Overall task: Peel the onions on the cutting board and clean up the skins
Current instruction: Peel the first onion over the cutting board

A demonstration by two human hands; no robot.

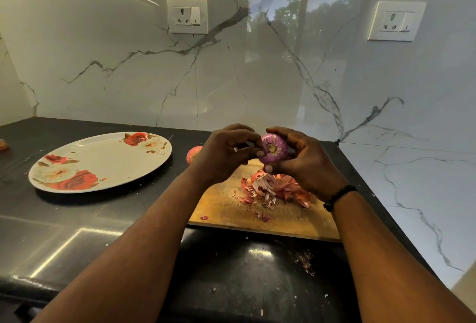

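A purple, mostly peeled onion [274, 148] is held above the wooden cutting board [226, 206], its root end facing me. My right hand [306, 160] grips it from the right, thumb underneath. My left hand [226, 152] has curled fingers that pinch at the onion's left edge. A pile of pink and white onion skins [273, 188] lies on the board below the hands. Another onion [193, 153] with its skin on sits on the counter behind my left wrist, partly hidden.
A large flowered plate [103, 165] lies on the black counter [77, 232] to the left. Small skin crumbs [306, 262] are scattered on the counter in front of the board. Marble walls close off the back and the right side.
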